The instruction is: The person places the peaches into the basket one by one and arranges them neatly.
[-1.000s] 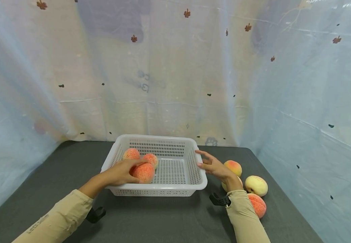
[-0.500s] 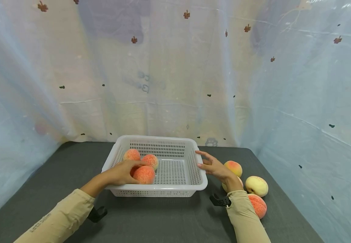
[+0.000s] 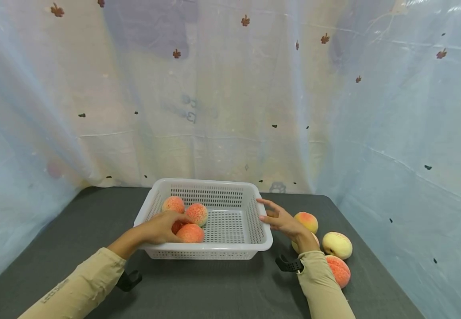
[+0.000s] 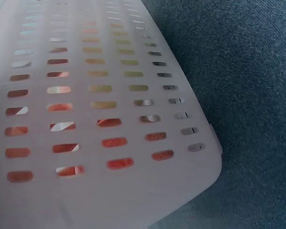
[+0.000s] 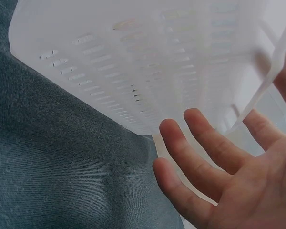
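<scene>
The near peach [image 3: 191, 233] lies low in the white basket [image 3: 214, 250], just left of the frame's centre, pressed close to the front wall, with the left hand [image 3: 159, 227] draped over its left side, fingers curved onto it in a loose hold rather than a firm clamp. Two more peaches [image 3: 196, 213] sit just behind it toward the basket's far left corner, near enough that a careless release could send the front fruit rolling into them, or a dragging wrist could catch the rim and shove the light basket along the worktop [image 3: 214, 288]. In the left wrist view only the slotted wall [image 4: 100, 95] shows, with red glimpsed through the holes. The right hand [image 3: 280, 218] rests open at the basket's right rim, right of centre, fingers spread and straight, gripping nothing; the right wrist view shows those fingers [image 5: 214, 143] just beside the wall. If it lifts away, I judge the basket may slide. Four loose peaches [image 3: 336, 244] lie lower right, behind that forearm, where a backward sweep of the sleeve could knock them.
</scene>
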The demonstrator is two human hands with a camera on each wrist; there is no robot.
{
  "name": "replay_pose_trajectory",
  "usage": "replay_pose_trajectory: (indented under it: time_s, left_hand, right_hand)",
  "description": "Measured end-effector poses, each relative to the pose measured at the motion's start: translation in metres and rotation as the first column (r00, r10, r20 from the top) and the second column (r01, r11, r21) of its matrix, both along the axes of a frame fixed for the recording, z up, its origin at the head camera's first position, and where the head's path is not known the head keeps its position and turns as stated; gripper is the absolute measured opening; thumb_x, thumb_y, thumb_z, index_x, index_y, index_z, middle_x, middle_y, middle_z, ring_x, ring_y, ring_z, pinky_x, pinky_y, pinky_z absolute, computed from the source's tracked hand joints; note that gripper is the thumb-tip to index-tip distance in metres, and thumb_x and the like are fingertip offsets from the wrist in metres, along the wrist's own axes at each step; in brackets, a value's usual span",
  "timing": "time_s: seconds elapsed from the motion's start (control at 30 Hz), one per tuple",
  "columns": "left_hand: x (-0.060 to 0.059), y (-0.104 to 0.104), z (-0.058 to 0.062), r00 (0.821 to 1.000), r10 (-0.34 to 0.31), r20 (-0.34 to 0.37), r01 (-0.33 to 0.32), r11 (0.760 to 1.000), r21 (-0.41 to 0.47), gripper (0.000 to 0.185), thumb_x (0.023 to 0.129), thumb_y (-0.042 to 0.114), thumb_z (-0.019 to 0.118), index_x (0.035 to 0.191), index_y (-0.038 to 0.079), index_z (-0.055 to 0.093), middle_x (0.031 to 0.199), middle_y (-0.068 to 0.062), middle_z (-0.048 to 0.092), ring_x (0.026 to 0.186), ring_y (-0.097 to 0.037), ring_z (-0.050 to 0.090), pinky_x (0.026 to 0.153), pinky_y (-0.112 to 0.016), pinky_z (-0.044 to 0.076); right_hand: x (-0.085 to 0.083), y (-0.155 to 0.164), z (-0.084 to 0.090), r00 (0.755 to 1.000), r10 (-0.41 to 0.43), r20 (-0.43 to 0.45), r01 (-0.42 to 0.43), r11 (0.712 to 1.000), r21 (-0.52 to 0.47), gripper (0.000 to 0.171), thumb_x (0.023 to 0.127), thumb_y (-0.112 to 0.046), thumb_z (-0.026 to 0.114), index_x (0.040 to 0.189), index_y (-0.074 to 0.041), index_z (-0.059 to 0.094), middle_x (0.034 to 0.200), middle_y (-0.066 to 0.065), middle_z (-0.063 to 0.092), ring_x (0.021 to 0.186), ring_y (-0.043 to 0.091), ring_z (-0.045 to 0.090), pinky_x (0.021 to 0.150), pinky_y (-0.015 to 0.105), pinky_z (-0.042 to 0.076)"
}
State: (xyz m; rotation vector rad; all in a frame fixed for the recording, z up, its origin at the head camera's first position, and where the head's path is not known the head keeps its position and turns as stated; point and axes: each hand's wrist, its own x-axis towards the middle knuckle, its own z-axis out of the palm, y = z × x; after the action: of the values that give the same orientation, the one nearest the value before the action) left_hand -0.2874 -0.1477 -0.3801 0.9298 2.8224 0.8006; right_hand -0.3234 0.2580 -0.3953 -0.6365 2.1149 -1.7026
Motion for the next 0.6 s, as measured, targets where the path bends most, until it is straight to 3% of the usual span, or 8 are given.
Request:
replay_pose_trajectory:
  time_s: [0.1, 0.37, 0.6]
  left_hand:
    - [0.0002, -0.0004, 0.0008, 1.0, -0.004, 0.005, 0.004, 1.0, 0.004, 0.048, 0.079, 0.02, 0.083, 0.125, 0.016, 0.072, 0.105, 0.004, 0.066, 0.09, -0.017, 0.051, 0.075, -0.029, 0.039]
    - [0.002, -0.0008, 0.0012, 0.999, 0.015, 0.037, -0.016, 0.999, 0.033, 0.047, 0.079, 0.018, 0.084, 0.124, 0.017, 0.072, 0.092, -0.004, 0.057, 0.083, -0.018, 0.046, 0.061, -0.026, 0.028]
    - [0.0019, -0.0005, 0.0012, 0.999, 0.027, 0.036, -0.029, 0.999, 0.037, 0.046, 0.079, 0.02, 0.085, 0.123, 0.018, 0.073, 0.089, -0.003, 0.058, 0.083, -0.017, 0.047, 0.067, -0.028, 0.033]
  right_hand:
    - [-0.0003, 0.0002, 0.0004, 1.0, -0.004, 0.0, 0.004, 1.0, 0.002, 0.079, 0.101, -0.024, 0.064, 0.163, -0.013, 0.015, 0.152, 0.036, 0.04, 0.115, 0.023, 0.067, 0.092, 0.041, 0.057]
    - [-0.0006, -0.0003, -0.0004, 1.0, 0.005, 0.002, -0.005, 1.0, 0.006, 0.078, 0.102, -0.022, 0.062, 0.163, -0.013, 0.015, 0.152, 0.037, 0.039, 0.114, 0.021, 0.067, 0.092, 0.04, 0.057]
    - [-0.0019, 0.0012, -0.0023, 1.0, 0.006, -0.003, -0.006, 1.0, 0.006, 0.078, 0.102, -0.022, 0.062, 0.163, -0.013, 0.014, 0.153, 0.035, 0.039, 0.114, 0.02, 0.067, 0.094, 0.041, 0.056]
